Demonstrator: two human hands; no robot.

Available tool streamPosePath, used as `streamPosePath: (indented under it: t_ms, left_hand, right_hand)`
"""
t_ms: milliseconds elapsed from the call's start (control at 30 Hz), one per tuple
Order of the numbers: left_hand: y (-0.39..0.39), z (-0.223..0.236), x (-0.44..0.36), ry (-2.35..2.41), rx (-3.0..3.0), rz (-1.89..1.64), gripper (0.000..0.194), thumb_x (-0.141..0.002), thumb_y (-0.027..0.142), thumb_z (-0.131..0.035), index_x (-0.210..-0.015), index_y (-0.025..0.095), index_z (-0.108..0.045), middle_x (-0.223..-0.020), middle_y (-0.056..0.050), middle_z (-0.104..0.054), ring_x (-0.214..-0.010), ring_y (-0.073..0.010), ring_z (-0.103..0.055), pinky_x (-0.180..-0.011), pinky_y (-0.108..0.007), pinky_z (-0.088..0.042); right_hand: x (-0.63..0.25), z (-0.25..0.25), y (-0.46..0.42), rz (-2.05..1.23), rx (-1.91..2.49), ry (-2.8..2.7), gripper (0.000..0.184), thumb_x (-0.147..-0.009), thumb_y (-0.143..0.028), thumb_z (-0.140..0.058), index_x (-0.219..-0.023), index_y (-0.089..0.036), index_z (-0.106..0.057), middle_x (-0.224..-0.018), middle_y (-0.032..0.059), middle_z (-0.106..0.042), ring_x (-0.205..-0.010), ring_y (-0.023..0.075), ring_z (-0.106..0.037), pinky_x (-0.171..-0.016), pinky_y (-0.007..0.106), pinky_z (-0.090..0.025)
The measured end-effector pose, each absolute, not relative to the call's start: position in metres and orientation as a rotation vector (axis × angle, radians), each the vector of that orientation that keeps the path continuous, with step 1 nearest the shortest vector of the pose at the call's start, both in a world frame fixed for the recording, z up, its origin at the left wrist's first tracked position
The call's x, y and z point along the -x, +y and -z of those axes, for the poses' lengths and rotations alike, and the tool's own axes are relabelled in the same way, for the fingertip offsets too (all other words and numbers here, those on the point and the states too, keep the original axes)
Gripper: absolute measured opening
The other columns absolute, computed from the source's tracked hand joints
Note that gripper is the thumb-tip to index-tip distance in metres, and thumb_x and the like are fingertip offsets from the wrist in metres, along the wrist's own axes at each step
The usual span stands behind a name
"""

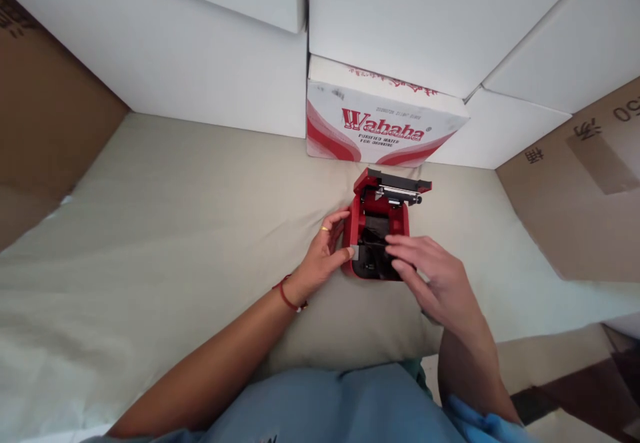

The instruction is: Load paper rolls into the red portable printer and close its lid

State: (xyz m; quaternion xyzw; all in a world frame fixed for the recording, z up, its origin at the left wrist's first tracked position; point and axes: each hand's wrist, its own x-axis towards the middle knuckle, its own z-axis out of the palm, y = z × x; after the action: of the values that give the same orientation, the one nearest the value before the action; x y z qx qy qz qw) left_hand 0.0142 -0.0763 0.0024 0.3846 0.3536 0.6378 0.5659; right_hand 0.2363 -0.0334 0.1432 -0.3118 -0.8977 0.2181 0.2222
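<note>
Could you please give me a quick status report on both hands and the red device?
Left hand against red device's side. Right hand over its front, fingers at the black interior. Lid raised; Wahaha carton close behind.

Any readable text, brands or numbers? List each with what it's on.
"Wahaha ®": white-and-red carton
"PURIFIED WATER FOR DRINKING": same carton
Too blurred: carton's small upper line, red top lettering
Unclear or cut off: markings on right cardboard box, left cardboard box, shirt
</note>
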Motion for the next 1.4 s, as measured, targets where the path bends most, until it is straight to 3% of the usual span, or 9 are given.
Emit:
streamPosePath:
  t_ms: [233, 400, 567, 700, 900, 1067, 1200, 1300, 1400]
  left_hand:
    - [-0.093, -0.01, -0.02, 1.231, -1.229, -1.71, 0.05, -0.102, 0.044, -0.069, -0.149, 0.032, -0.057, -0.164, -0.011, -0.05, -0.157, -0.0331, -0.049, -0.133, -0.061, -0.04]
    - [-0.113, -0.02, -0.024, 1.37, -2.067, -1.811, 0.049, -0.093, 0.035, -0.07, -0.141, 0.039, -0.068, -0.134, -0.007, -0.069, -0.138, -0.0343, -0.061, -0.124, -0.062, -0.047]
    - [-0.116, -0.02, -0.028, 1.356, -2.324, -1.684, 0.057, -0.087, 0.017, -0.071, -0.138, 0.043, -0.073, -0.11, -0.002, -0.079, -0.114, -0.0271, -0.069, -0.118, -0.052, -0.05]
    - [-0.115, -0.015, -0.028, 1.402, -2.319, -1.6, 0.059, -0.089, 0.018, -0.068, -0.141, 0.044, -0.07, -0.11, -0.003, -0.078, -0.113, -0.0285, -0.069, -0.118, -0.058, -0.052]
    - [-0.115, -0.015, -0.028, 1.371, -2.316, -1.608, 0.062, -0.089, 0.016, -0.069, -0.144, 0.045, -0.069, -0.113, -0.004, -0.075, -0.116, -0.0283, -0.068, -0.117, -0.057, -0.055]
    - [-0.114, -0.019, -0.031, 1.362, -2.325, -1.705, 0.061, -0.088, 0.012, -0.073, -0.142, 0.041, -0.072, -0.115, -0.006, -0.073, -0.121, -0.0288, -0.064, -0.115, -0.054, -0.056]
    - [-0.115, -0.019, -0.033, 1.471, -2.363, -1.709, 0.058, -0.086, 0.012, -0.072, -0.136, 0.041, -0.074, -0.117, -0.007, -0.069, -0.129, -0.0307, -0.061, -0.114, -0.055, -0.058]
    - [-0.116, -0.017, -0.033, 1.478, -2.351, -1.704, 0.054, -0.086, 0.014, -0.074, -0.132, 0.042, -0.076, -0.12, -0.007, -0.069, -0.132, -0.0313, -0.06, -0.116, -0.056, -0.057]
    - [-0.115, -0.015, -0.033, 1.466, -2.32, -1.678, 0.052, -0.088, 0.015, -0.074, -0.132, 0.043, -0.075, -0.12, -0.006, -0.071, -0.133, -0.031, -0.062, -0.117, -0.057, -0.056]
  right_hand:
    - [-0.252, -0.107, -0.073, -0.381, 0.838, -2.591, 0.042, -0.112, -0.025, -0.06, -0.153, -0.028, -0.066, -0.156, 0.0092, -0.072, -0.154, 0.0273, -0.06, -0.132, 0.059, -0.043]
    - [-0.25, -0.098, -0.071, -0.433, 0.881, -2.597, 0.044, -0.113, -0.029, -0.058, -0.156, -0.032, -0.065, -0.161, 0.0072, -0.068, -0.163, 0.0267, -0.05, -0.138, 0.062, -0.032]
    - [-0.255, -0.11, -0.052, -0.655, 0.762, -2.458, 0.039, -0.113, -0.036, -0.059, -0.151, -0.032, -0.069, -0.157, 0.0074, -0.072, -0.157, 0.0266, -0.057, -0.135, 0.059, -0.04]
    - [-0.25, -0.118, -0.014, -0.664, 1.056, -2.034, 0.043, -0.116, -0.048, -0.05, -0.152, -0.032, -0.068, -0.161, 0.0084, -0.069, -0.151, 0.0261, -0.063, -0.129, 0.053, -0.049]
    - [-0.225, -0.113, 0.041, -0.674, 1.126, -1.924, 0.066, -0.114, -0.065, -0.041, -0.168, -0.028, -0.05, -0.165, 0.0108, -0.064, -0.153, 0.0254, -0.061, -0.13, 0.05, -0.048]
    - [-0.229, -0.112, 0.022, -0.593, 1.166, -1.966, 0.054, -0.116, -0.059, -0.042, -0.155, -0.029, -0.064, -0.152, 0.009, -0.074, -0.144, 0.0251, -0.068, -0.128, 0.049, -0.05]
    - [-0.248, -0.1, -0.014, -0.625, 1.106, -2.017, 0.039, -0.115, -0.052, -0.049, -0.133, -0.03, -0.076, -0.147, 0.0088, -0.078, -0.145, 0.0265, -0.068, -0.133, 0.056, -0.043]
    - [-0.256, -0.093, -0.038, -0.677, 1.143, -2.132, 0.038, -0.114, -0.051, -0.054, -0.141, -0.031, -0.071, -0.159, 0.011, -0.07, -0.149, 0.0284, -0.066, -0.132, 0.063, -0.042]
    - [-0.253, -0.094, -0.051, -0.67, 1.193, -2.176, 0.047, -0.113, -0.05, -0.057, -0.154, -0.03, -0.061, -0.17, 0.0143, -0.059, -0.154, 0.0296, -0.06, -0.129, 0.061, -0.047]
